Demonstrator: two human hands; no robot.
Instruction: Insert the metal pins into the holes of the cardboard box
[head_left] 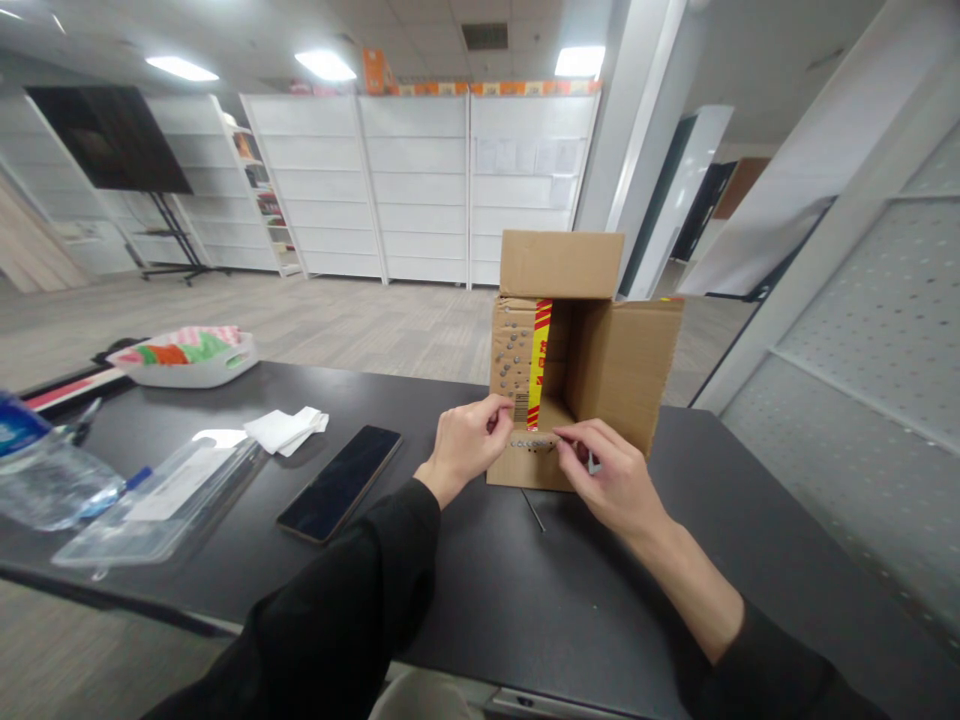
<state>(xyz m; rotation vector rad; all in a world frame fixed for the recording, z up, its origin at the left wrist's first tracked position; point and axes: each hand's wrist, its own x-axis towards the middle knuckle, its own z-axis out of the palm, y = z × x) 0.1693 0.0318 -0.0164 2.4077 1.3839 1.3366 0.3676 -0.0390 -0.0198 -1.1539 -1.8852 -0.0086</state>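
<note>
An open cardboard box (pixel 634 370) stands on the dark table, its flaps spread and a yellow-and-red tape strip (pixel 539 360) down its left flap. Many small grey metal pieces (pixel 513 345), like screw heads, dot that left flap. A row of similar metal pieces (pixel 529 443) runs along the lower front part. My left hand (pixel 469 440) is closed in a pinch by the lower left flap; its fingertips hide what they hold, if anything. At the right end of the row, my right hand (pixel 604 465) pinches something too small to name. A thin metal rod (pixel 534 512) lies below the box.
Left of my hands, a black phone (pixel 341 484) lies on the table (pixel 495 610). Beyond it are folded white tissues (pixel 285 430), a clear plastic case (pixel 176 500), a water bottle (pixel 52 475) and a white basket (pixel 191 372) with colourful cloth.
</note>
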